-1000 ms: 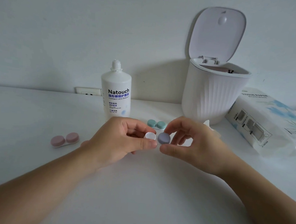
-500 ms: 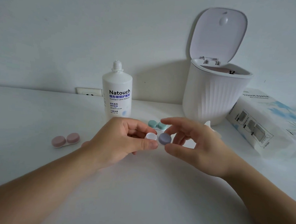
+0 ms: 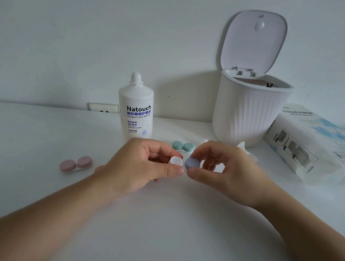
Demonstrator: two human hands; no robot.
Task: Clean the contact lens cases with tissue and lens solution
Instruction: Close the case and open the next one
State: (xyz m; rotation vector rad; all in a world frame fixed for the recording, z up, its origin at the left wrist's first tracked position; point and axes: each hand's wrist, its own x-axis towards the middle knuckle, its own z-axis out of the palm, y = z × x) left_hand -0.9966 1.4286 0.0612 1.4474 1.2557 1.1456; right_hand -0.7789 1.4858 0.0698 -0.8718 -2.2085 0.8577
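My left hand (image 3: 143, 165) grips a white lens case (image 3: 175, 161) whose left well is uncapped, held just above the table. My right hand (image 3: 223, 171) pinches the purple cap (image 3: 192, 163) on the case's right well between thumb and fingers. A pink lens case (image 3: 75, 164) lies capped on the table to the left. Behind my hands a green lens case (image 3: 182, 146) lies capped. The white lens solution bottle (image 3: 136, 110) stands upright behind my left hand. A crumpled tissue (image 3: 245, 150) lies behind my right hand.
A white ribbed bin (image 3: 247, 112) with its lid raised stands at the back right against the wall. A tissue pack (image 3: 312, 143) lies to its right. A wall socket (image 3: 103, 107) sits behind the bottle. The white table (image 3: 162, 220) reaches to the near edge.
My right hand's fingers spread off the purple cap half a second ago and have closed on it again. My left hand and the case stayed in place.
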